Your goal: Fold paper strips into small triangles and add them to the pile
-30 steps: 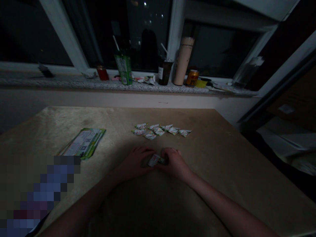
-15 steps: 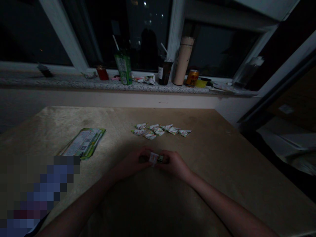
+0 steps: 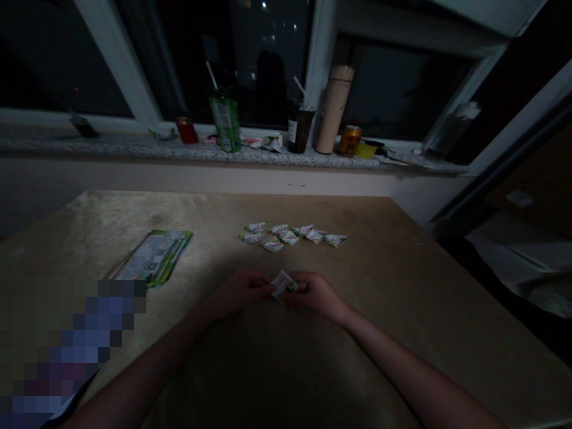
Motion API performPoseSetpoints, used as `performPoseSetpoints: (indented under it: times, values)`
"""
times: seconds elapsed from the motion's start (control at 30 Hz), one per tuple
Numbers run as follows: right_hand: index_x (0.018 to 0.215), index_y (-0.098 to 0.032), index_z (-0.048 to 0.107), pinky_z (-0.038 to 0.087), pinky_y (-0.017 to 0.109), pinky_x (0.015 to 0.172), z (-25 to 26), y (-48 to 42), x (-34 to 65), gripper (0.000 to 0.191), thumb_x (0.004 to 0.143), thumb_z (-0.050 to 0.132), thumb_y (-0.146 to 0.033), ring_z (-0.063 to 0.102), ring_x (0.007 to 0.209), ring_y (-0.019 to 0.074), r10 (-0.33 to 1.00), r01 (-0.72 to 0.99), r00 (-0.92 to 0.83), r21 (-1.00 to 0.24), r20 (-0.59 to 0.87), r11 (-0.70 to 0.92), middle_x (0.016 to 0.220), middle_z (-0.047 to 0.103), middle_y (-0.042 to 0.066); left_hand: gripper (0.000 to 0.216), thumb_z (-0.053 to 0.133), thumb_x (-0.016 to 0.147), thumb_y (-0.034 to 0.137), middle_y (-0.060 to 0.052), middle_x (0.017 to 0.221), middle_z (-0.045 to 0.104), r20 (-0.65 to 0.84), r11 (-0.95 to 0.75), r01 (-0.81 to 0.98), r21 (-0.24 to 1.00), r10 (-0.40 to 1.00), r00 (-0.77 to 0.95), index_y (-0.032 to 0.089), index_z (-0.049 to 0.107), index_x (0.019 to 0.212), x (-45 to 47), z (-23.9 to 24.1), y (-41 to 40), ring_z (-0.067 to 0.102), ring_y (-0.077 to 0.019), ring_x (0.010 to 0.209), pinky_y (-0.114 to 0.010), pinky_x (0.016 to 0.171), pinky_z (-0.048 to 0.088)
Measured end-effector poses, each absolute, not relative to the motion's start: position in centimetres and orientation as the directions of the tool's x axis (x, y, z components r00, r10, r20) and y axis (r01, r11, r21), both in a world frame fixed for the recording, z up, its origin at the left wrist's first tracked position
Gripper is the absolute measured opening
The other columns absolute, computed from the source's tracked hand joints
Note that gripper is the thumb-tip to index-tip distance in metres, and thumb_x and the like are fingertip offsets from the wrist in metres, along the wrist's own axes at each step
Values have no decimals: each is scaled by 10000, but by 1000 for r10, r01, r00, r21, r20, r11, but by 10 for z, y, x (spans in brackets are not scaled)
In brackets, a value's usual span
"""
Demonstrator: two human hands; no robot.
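Between my two hands is a small white and green paper packet (image 3: 281, 283), creased and tilted. My left hand (image 3: 243, 292) pinches its left side with thumb and fingers. On the other side, my right hand (image 3: 315, 293) is closed on its right edge, where a bit of green shows. Just beyond my hands lie several folded packets (image 3: 289, 238) of the same white and green paper, loosely set in two rows. The exact folds of the held piece are too dark to make out.
Left on the brown table (image 3: 393, 280) lies a flat green and white printed package (image 3: 172, 253); a blurred-out patch covers the near left corner. Along the windowsill stand a green cup (image 3: 227, 125), a dark cup (image 3: 298, 131), a tall flask (image 3: 334, 110), an orange can (image 3: 350, 141) and a red jar (image 3: 186, 131).
The packet between my hands has turned, so its white face now sits slantwise. Both hands stay in nearly the same place, with small finger shifts.
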State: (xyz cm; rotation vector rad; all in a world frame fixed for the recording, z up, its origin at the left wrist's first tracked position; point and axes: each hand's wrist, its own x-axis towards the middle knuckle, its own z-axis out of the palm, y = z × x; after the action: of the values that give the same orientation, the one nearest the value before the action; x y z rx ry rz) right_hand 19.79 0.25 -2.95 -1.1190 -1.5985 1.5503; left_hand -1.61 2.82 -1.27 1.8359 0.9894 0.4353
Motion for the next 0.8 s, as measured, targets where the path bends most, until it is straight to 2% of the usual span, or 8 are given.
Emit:
performPoseSetpoints:
  times: [0.47, 0.57, 0.8]
  values:
    - [768, -144, 645, 489, 233, 547, -23, 3, 196, 371, 638, 742, -478, 598, 564, 120, 869, 8, -480, -991, -119, -131, 671, 652, -1, 396, 480, 866, 492, 8, 763, 675, -155, -187, 465, 865, 782, 604, 171, 708, 828, -11, -9, 28, 590, -174, 726, -222, 640, 401]
    - [736, -142, 645, 470, 224, 514, -25, 4, 196, 381, 627, 744, -493, 589, 542, 119, 887, 27, -444, -992, -122, -123, 651, 651, -1, 423, 475, 864, 500, 11, 683, 646, -154, -191, 473, 860, 787, 598, 160, 701, 757, -12, -8, 28, 571, -161, 667, -216, 608, 382]
    - [706, -144, 639, 446, 210, 494, -27, 10, 203, 349, 684, 712, -485, 573, 508, 106, 927, 11, -368, -998, -65, -66, 605, 640, 1, 435, 477, 852, 523, 0, 674, 645, -172, -173, 490, 854, 795, 581, 160, 699, 764, -9, -6, 26, 568, -158, 648, -211, 592, 380]
